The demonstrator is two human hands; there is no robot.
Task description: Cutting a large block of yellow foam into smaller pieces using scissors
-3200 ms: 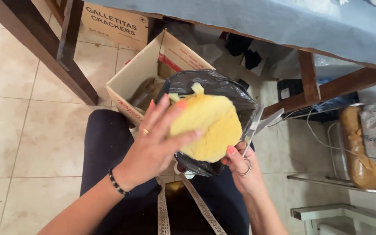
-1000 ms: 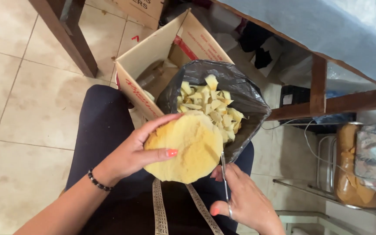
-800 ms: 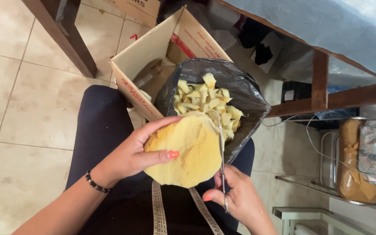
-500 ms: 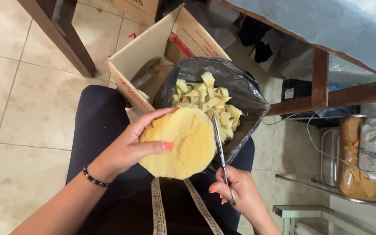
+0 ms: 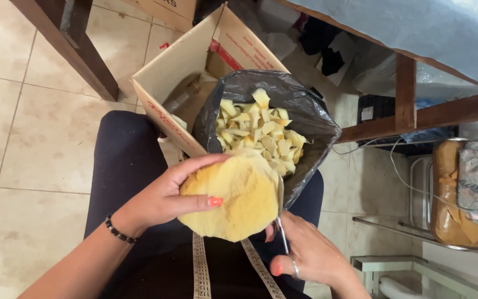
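Table leg (image 5: pixel 73 44): I see dark wood at top left, cut off by the top edge, standing on the tiled floor (image 5: pixel 23 149).
Cardboard box (image 5: pixel 195 72): open on the floor ahead of my knees; its contents are shadowed, and I cannot make out the tube-like shape inside.
Left hand (image 5: pixel 161 199): I have it closed around the yellow disc (image 5: pixel 236 199), thumb lying across the face, fingers curled over the upper edge. A dark bead bracelet (image 5: pixel 118 235) sits on the wrist.
Yellow disc: 1 round, flat, spongy piece held over my lap, just below the bag's rim; its back is hidden from me.
Measuring tape (image 5: pixel 201 271): 2 strands hang down my front, the ends cut off by the bottom edge.
Black bag (image 5: pixel 311 122): open-mouthed, resting between my knees against the box, filled with yellow cut pieces (image 5: pixel 261 135).
Scissors (image 5: pixel 280 213): thin blades along the disc's right edge; the handles are hidden inside my grip.
Right hand (image 5: pixel 305 257): closed on the scissors, partly cut off at the bottom.
Wire rack (image 5: pixel 443 232): at far right, holding a brown bundle I cannot identify.
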